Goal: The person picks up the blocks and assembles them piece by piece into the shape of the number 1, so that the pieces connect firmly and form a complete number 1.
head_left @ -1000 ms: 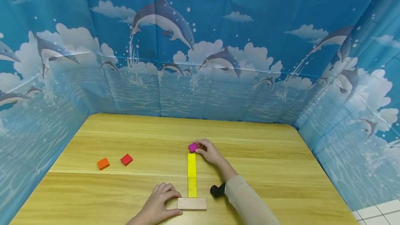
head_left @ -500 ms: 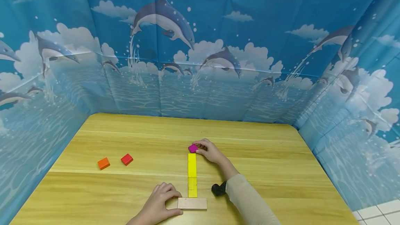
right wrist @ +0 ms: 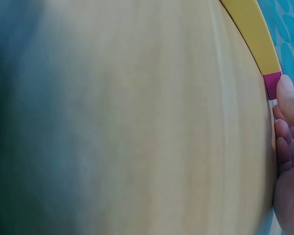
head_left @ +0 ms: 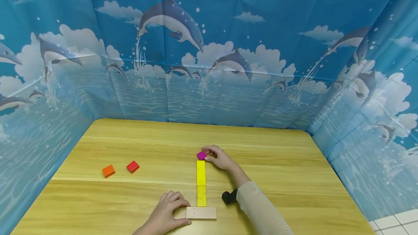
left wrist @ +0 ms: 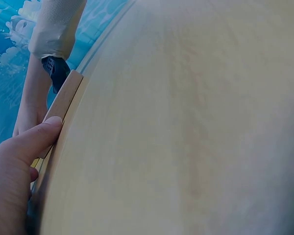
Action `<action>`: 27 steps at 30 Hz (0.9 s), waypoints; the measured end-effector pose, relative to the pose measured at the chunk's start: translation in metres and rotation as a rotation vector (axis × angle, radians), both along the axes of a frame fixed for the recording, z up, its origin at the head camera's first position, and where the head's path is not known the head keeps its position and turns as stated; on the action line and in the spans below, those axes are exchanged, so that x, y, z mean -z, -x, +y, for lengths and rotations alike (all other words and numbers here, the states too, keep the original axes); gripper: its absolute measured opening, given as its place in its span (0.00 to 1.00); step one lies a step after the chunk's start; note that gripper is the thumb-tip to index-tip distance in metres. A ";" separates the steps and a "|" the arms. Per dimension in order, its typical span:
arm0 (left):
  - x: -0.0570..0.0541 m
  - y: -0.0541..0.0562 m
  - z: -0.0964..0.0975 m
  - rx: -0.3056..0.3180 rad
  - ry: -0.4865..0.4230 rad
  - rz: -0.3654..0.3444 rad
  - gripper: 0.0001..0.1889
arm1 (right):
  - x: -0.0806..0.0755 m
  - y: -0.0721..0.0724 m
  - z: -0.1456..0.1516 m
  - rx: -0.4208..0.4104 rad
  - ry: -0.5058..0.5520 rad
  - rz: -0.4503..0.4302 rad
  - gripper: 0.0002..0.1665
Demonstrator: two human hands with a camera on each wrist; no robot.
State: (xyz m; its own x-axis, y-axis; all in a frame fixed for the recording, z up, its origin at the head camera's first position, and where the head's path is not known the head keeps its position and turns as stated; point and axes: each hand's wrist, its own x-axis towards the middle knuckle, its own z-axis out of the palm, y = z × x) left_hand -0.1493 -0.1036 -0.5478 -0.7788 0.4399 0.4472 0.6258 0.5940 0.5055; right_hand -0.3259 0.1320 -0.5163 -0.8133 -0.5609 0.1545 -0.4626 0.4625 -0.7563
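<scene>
Pressure is what worries me. The right hand (head_left: 220, 158) pinches a small, flat, four-sided magenta block (head_left: 201, 155) between thumb and fingers, askew against the long, bright yellow strip (head_left: 201, 183) that runs from there back toward the person. Just right of the left hand (head_left: 164, 208), whose thumb and fingers grip its near end, lies a pale, rectangular bare-wood block (head_left: 201, 213). Held at that end alone, it could pivot under an uneven push and throw the strip crooked. Likewise, a leftward swing of the right forearm might sweep the bulky black device (head_left: 230, 197) below that hand into the yellow.
</scene>
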 end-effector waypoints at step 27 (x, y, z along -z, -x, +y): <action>-0.002 -0.001 0.001 0.000 -0.004 0.021 0.16 | -0.035 -0.021 -0.008 -0.004 -0.020 -0.045 0.18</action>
